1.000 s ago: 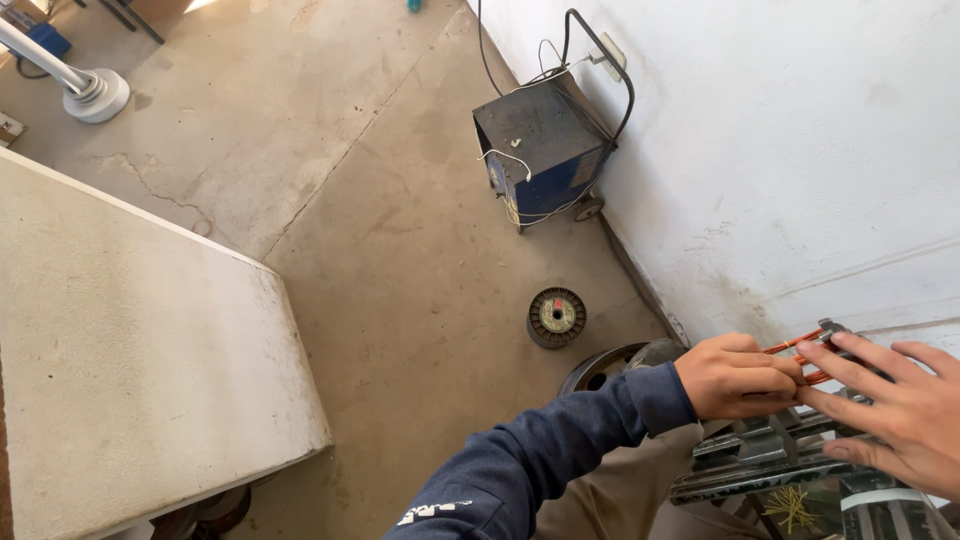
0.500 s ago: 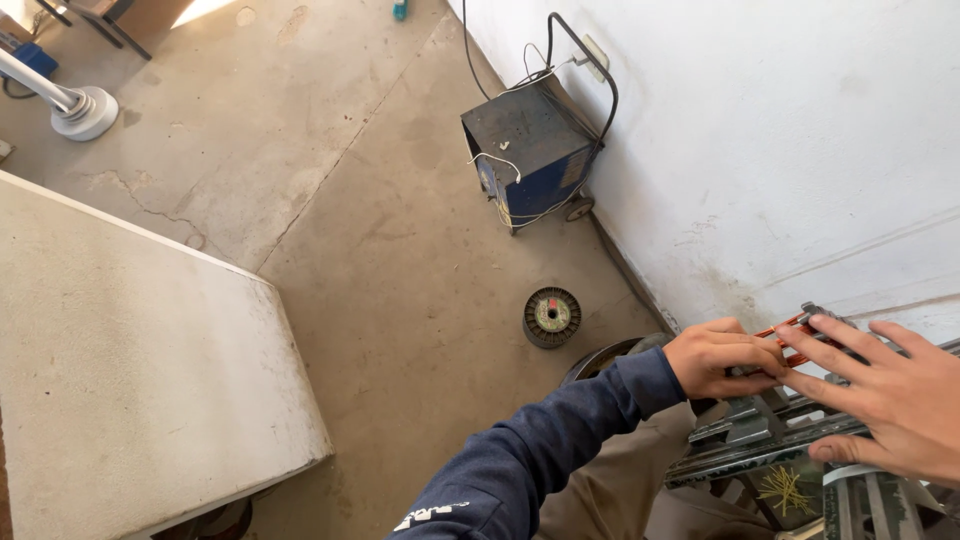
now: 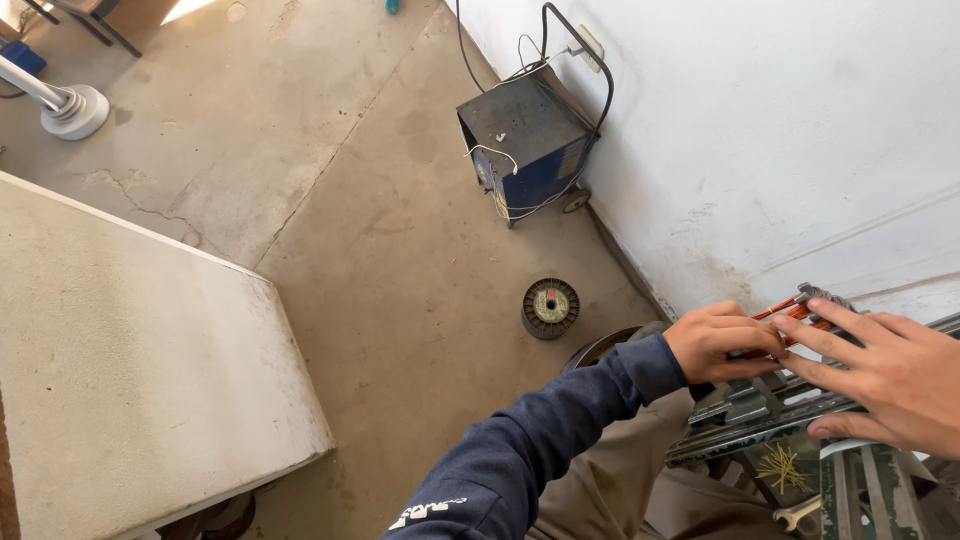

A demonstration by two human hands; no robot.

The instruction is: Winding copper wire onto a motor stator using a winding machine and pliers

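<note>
My left hand [image 3: 722, 342], in a navy sleeve, is closed around the orange handles of a tool [image 3: 800, 308] with a grey bristly end, close to the white wall. My right hand [image 3: 885, 375] lies flat with fingers spread, fingertips touching that tool and palm pressing on a stack of grey metal frame bars [image 3: 750, 425]. The bars rest on a green metal stand [image 3: 860, 490] at the lower right. My hands hide most of the tool.
A blue wheeled welding machine [image 3: 525, 150] stands by the wall [image 3: 800, 130], cabled to a socket [image 3: 590, 45]. On the concrete floor lie a wire spool [image 3: 550, 307] and a white fan base [image 3: 75, 110]. A large pale slab [image 3: 120, 350] fills the left. A spanner [image 3: 800, 512] lies below the bars.
Both hands stay on the tool and bars. They sit slightly higher in the picture as the view drifts; nothing is picked up or let go.
</note>
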